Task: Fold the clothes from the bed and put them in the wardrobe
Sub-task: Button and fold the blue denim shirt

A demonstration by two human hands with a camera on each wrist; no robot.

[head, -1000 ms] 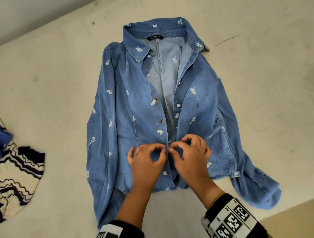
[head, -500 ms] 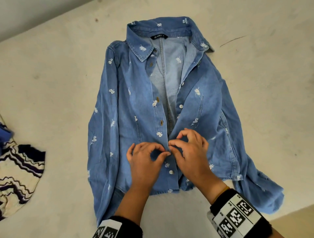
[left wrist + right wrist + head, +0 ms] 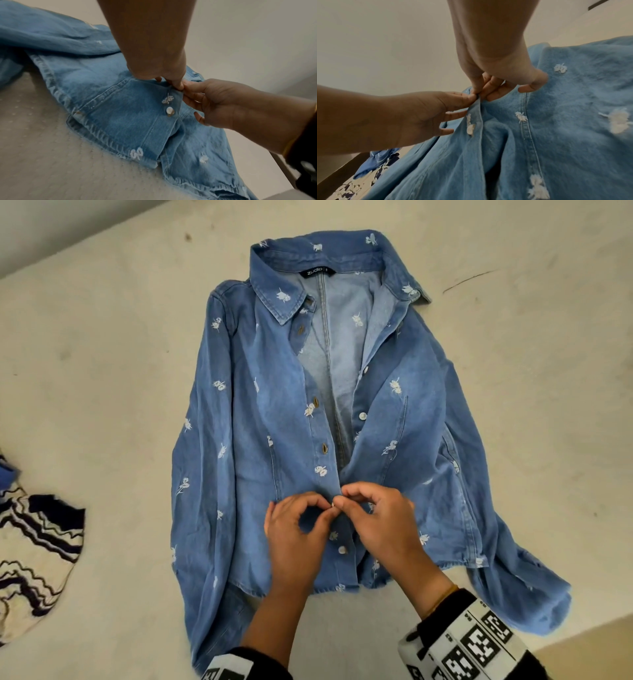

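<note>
At the far left the striped knit garment (image 3: 32, 563) lies on the bed (image 3: 102, 344) as it did a second ago, well apart from the denim shirt (image 3: 246, 440) spread flat, collar away from me. My left hand (image 3: 294, 537) pinches the buttonhole placket one button higher than before, the lowest button (image 3: 342, 549) now showing fastened below my fingers. My right hand (image 3: 383, 529) has moved up with it, fingertips meeting my left and pinching the button edge.
</note>
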